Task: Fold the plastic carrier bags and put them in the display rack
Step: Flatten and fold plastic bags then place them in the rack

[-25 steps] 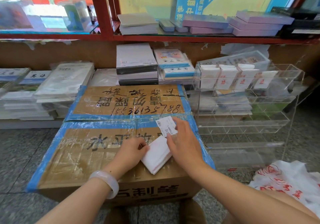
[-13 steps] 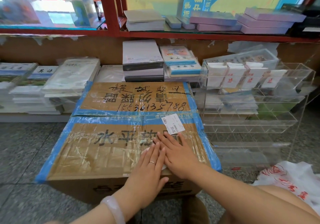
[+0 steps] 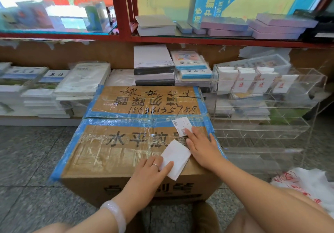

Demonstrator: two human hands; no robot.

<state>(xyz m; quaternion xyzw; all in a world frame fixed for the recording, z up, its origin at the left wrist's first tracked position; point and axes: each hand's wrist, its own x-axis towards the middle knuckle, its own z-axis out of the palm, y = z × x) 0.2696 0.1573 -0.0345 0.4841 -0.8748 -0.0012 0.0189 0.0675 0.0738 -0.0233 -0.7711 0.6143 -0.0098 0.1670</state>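
- The left hand (image 3: 150, 169) lies flat with straight fingers (image 3: 167, 166) pressing the near left edge of the folded bag (image 3: 176, 157); nothing is gripped.
- The right hand (image 3: 200, 146) lies flat too, fingers straight, touching the bag's right edge and reaching to the white label (image 3: 182, 125) just beyond.
- Half a second ago both hands covered the bag, pressing it; now they have slid apart and it shows as a small white packet. The fold looks finished, so lifting it to the rack likely comes next.
- It rests on a taped cardboard box (image 3: 112, 149), which serves as the desk.
- Right of the fingers stands the clear display rack (image 3: 292, 124), folded bags (image 3: 251, 82) in its top row; unfolded bags (image 3: 307, 184) lie on the floor near the right arm.
- Beyond are shelves of stacked books (image 3: 153, 64).
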